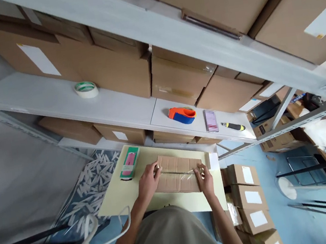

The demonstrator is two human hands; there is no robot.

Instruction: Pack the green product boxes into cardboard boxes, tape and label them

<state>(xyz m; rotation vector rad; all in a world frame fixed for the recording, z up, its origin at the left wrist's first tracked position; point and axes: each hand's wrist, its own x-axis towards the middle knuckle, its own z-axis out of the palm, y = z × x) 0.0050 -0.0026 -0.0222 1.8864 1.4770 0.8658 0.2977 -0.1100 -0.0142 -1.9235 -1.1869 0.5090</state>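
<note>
A flattish brown cardboard box with a creased top and a dark seam along its middle lies on the pale yellow table. Glossy clear tape shows over the right part of the seam. My left hand is closed at the box's left end, thumb and fingers pinched near the seam. At the opposite end my right hand has its fingers curled on the edge by the tape. Left of the box rests a green and white package with a pink front.
Above the table, a grey shelf carries a tape roll, an orange and blue tape dispenser, a phone-like item and a black-yellow knife-like tool. Labelled cartons are stacked at right. White strips lie at left.
</note>
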